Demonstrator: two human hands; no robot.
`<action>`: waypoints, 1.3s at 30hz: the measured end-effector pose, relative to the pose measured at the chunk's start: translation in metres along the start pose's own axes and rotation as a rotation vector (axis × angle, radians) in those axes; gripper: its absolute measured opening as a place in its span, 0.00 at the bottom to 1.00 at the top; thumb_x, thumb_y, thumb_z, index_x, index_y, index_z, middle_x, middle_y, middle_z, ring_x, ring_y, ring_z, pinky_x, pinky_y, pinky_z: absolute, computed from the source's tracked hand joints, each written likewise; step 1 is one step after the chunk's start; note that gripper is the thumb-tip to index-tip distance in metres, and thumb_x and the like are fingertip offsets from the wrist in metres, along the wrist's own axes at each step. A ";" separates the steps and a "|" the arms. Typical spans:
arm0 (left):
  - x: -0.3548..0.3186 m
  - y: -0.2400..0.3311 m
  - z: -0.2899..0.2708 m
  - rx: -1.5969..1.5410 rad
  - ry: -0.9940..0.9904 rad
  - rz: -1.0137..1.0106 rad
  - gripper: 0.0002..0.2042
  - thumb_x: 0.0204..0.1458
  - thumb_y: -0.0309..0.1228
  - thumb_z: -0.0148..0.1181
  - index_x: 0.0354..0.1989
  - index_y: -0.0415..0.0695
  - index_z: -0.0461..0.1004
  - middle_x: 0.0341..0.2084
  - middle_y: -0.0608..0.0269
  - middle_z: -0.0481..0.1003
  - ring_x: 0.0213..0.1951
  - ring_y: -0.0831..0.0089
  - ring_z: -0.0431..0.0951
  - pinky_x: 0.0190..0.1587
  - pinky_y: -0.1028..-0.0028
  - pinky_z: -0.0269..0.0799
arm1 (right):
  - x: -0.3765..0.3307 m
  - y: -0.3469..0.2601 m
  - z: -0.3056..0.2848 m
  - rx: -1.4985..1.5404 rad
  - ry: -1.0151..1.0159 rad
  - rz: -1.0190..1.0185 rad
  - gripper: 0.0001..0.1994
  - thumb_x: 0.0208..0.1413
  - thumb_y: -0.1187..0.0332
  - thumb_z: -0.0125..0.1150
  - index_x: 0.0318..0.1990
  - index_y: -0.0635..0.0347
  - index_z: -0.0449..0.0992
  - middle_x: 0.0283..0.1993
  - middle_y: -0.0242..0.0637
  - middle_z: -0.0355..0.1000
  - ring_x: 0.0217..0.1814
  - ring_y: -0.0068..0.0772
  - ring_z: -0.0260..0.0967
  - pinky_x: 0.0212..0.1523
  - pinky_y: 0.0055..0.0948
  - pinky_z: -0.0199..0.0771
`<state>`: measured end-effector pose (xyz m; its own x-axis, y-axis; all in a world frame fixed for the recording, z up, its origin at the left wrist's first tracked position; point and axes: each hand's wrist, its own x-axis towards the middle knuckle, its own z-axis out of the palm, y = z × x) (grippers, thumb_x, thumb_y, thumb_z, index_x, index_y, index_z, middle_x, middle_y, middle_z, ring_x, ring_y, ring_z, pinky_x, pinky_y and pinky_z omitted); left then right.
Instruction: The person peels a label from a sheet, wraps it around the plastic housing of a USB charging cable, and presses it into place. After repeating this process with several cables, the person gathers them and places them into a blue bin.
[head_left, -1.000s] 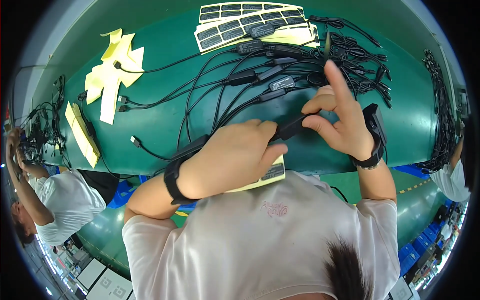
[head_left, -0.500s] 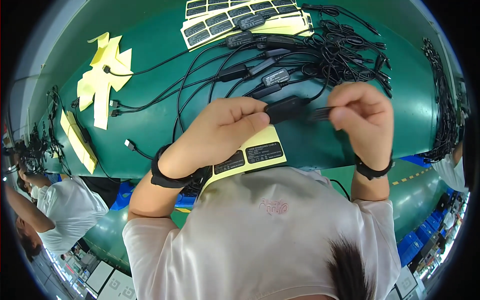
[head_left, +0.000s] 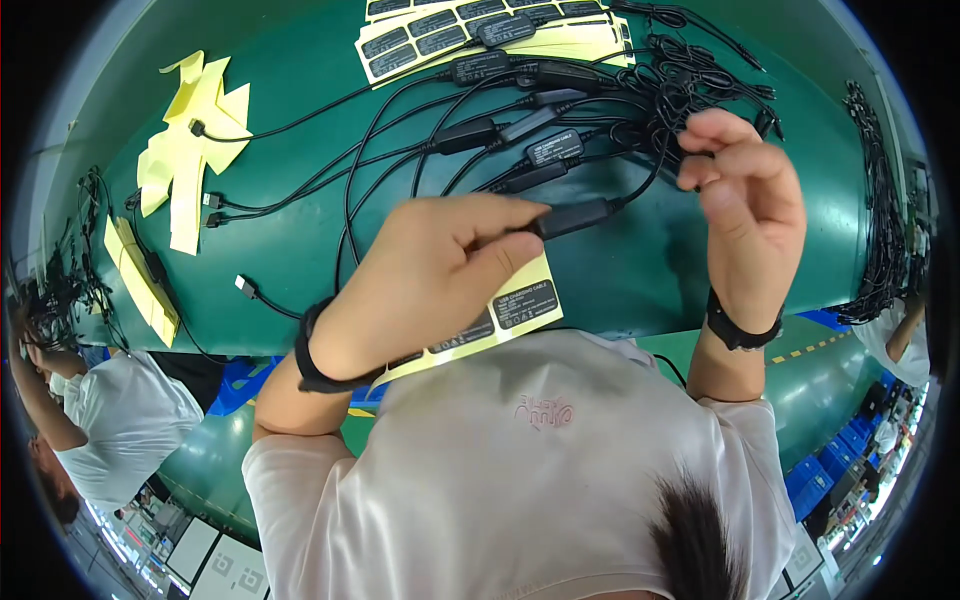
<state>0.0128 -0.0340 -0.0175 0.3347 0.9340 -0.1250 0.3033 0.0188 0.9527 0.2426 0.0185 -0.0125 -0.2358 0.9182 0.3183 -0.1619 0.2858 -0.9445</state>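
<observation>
My left hand (head_left: 440, 270) is closed on the black box-shaped module of a charging cable (head_left: 580, 217), gripping its left end between thumb and fingers. From the module's other end a black cord runs up toward the tangled heap. Below that hand a yellow sheet of black labels (head_left: 525, 306) lies near the front edge of the table, partly covered by my hand and wrist. My right hand (head_left: 750, 200) is raised to the right of the module, fingers curled and thumb against the forefinger. Something dark shows at the fingertips, too small to make out.
Across the green table (head_left: 640, 280) lie several black cables with modules (head_left: 465, 136), bunched into a tangle (head_left: 690, 90). Label sheets (head_left: 410, 45) lie at the back, crumpled yellow backing paper (head_left: 195, 150) at left. More cables (head_left: 880, 200) hang at the right edge. Other people work at both sides.
My right hand has moved up and slightly right, away from the module; the dark strip it pinched no longer shows clearly. My left hand still grips the module, now turned slightly.
</observation>
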 end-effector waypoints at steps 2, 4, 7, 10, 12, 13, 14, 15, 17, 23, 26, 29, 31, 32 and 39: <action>-0.005 0.004 0.006 0.189 0.054 0.137 0.12 0.49 0.27 0.55 0.42 0.37 0.72 0.21 0.61 0.73 0.21 0.81 0.70 0.26 0.83 0.64 | 0.004 0.003 0.008 -0.134 -0.080 -0.074 0.13 0.47 0.74 0.58 0.42 0.65 0.69 0.44 0.45 0.69 0.43 0.28 0.67 0.47 0.27 0.63; -0.013 0.018 0.009 0.467 0.055 0.198 0.12 0.47 0.27 0.57 0.41 0.38 0.72 0.19 0.58 0.71 0.20 0.75 0.70 0.23 0.80 0.63 | 0.004 0.001 0.008 -0.271 -0.157 -0.146 0.18 0.48 0.70 0.59 0.46 0.65 0.66 0.44 0.48 0.69 0.46 0.32 0.66 0.52 0.32 0.59; -0.016 0.020 0.012 0.585 0.070 0.229 0.13 0.46 0.27 0.58 0.41 0.38 0.73 0.18 0.58 0.69 0.18 0.71 0.69 0.22 0.78 0.63 | 0.003 -0.006 0.008 -0.496 -0.478 -0.008 0.30 0.45 0.68 0.63 0.56 0.63 0.58 0.42 0.45 0.72 0.46 0.33 0.67 0.56 0.38 0.54; -0.018 0.015 0.016 0.533 0.088 0.230 0.13 0.46 0.28 0.59 0.40 0.37 0.73 0.17 0.60 0.69 0.17 0.69 0.68 0.20 0.76 0.62 | -0.002 -0.002 0.006 -0.477 -0.588 0.119 0.37 0.43 0.66 0.66 0.60 0.61 0.51 0.40 0.42 0.73 0.46 0.32 0.68 0.56 0.40 0.54; -0.014 0.011 0.018 0.345 0.128 0.155 0.13 0.46 0.29 0.59 0.40 0.37 0.73 0.17 0.60 0.69 0.17 0.68 0.68 0.20 0.75 0.62 | -0.004 0.006 0.005 -0.507 -0.598 -0.007 0.40 0.42 0.65 0.67 0.61 0.62 0.49 0.40 0.42 0.73 0.45 0.33 0.68 0.55 0.40 0.55; -0.012 0.010 0.018 0.250 0.148 0.118 0.13 0.46 0.29 0.59 0.40 0.37 0.73 0.17 0.60 0.69 0.17 0.68 0.68 0.20 0.75 0.62 | -0.005 0.010 0.005 -0.537 -0.581 -0.157 0.41 0.41 0.65 0.68 0.61 0.62 0.49 0.40 0.42 0.73 0.45 0.34 0.68 0.54 0.40 0.56; -0.009 0.010 0.015 0.251 0.151 0.117 0.13 0.46 0.29 0.59 0.40 0.37 0.73 0.17 0.60 0.69 0.17 0.68 0.68 0.20 0.75 0.62 | -0.005 0.014 0.004 -0.566 -0.557 -0.307 0.41 0.40 0.65 0.68 0.61 0.62 0.49 0.40 0.42 0.73 0.45 0.35 0.68 0.54 0.39 0.56; -0.006 0.011 0.011 0.226 0.073 0.038 0.13 0.46 0.29 0.60 0.40 0.37 0.72 0.17 0.59 0.69 0.17 0.68 0.68 0.20 0.75 0.62 | -0.006 0.016 0.005 -0.565 -0.558 -0.308 0.41 0.40 0.65 0.68 0.61 0.62 0.49 0.40 0.42 0.73 0.45 0.35 0.68 0.54 0.39 0.56; -0.003 0.014 0.006 0.174 -0.083 -0.123 0.14 0.45 0.30 0.60 0.39 0.37 0.72 0.17 0.58 0.70 0.18 0.67 0.68 0.21 0.74 0.63 | -0.009 0.017 0.010 -0.553 -0.497 -0.319 0.34 0.42 0.70 0.66 0.57 0.64 0.55 0.39 0.43 0.72 0.43 0.35 0.68 0.50 0.36 0.60; -0.009 0.001 0.016 0.268 0.056 -0.005 0.13 0.45 0.29 0.60 0.38 0.36 0.72 0.19 0.55 0.71 0.20 0.65 0.70 0.23 0.73 0.64 | -0.010 -0.001 0.001 -0.126 -0.132 -0.051 0.17 0.39 0.80 0.64 0.40 0.68 0.71 0.34 0.38 0.71 0.39 0.31 0.68 0.38 0.27 0.68; -0.009 -0.003 0.018 0.253 0.079 0.085 0.12 0.44 0.29 0.60 0.37 0.36 0.72 0.20 0.53 0.71 0.20 0.63 0.71 0.23 0.72 0.65 | -0.009 -0.002 -0.012 -0.079 -0.417 0.228 0.12 0.42 0.83 0.61 0.37 0.67 0.71 0.34 0.37 0.70 0.40 0.27 0.67 0.39 0.24 0.67; -0.008 -0.001 0.021 0.251 0.041 0.104 0.12 0.45 0.28 0.59 0.37 0.37 0.72 0.21 0.52 0.71 0.22 0.58 0.71 0.25 0.70 0.66 | -0.011 0.000 -0.010 -0.062 -0.372 0.361 0.12 0.44 0.82 0.59 0.38 0.68 0.70 0.36 0.37 0.70 0.40 0.27 0.67 0.39 0.23 0.67; -0.007 -0.002 0.019 0.270 0.010 0.084 0.11 0.45 0.28 0.58 0.37 0.37 0.72 0.21 0.52 0.71 0.22 0.57 0.71 0.25 0.69 0.66 | -0.010 0.001 -0.006 -0.053 -0.350 0.429 0.12 0.45 0.82 0.58 0.39 0.68 0.70 0.36 0.37 0.70 0.40 0.27 0.67 0.39 0.23 0.67; -0.006 -0.002 0.019 0.291 -0.022 0.066 0.11 0.45 0.28 0.58 0.37 0.37 0.72 0.21 0.51 0.71 0.23 0.55 0.71 0.26 0.69 0.66 | -0.007 0.001 -0.002 -0.064 -0.291 0.352 0.13 0.45 0.82 0.58 0.40 0.67 0.70 0.36 0.37 0.70 0.40 0.26 0.68 0.39 0.23 0.67; -0.007 -0.003 0.028 0.431 -0.096 0.061 0.11 0.47 0.29 0.56 0.36 0.36 0.71 0.20 0.49 0.70 0.24 0.52 0.70 0.26 0.65 0.66 | 0.029 0.019 0.021 -0.712 -0.500 -0.149 0.23 0.42 0.81 0.57 0.50 0.57 0.66 0.35 0.36 0.70 0.36 0.30 0.65 0.39 0.27 0.64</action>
<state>0.0343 -0.0506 -0.0275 0.4389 0.8909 -0.1173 0.6180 -0.2045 0.7591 0.2121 0.0445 -0.0198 -0.6788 0.6777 0.2827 0.3718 0.6493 -0.6635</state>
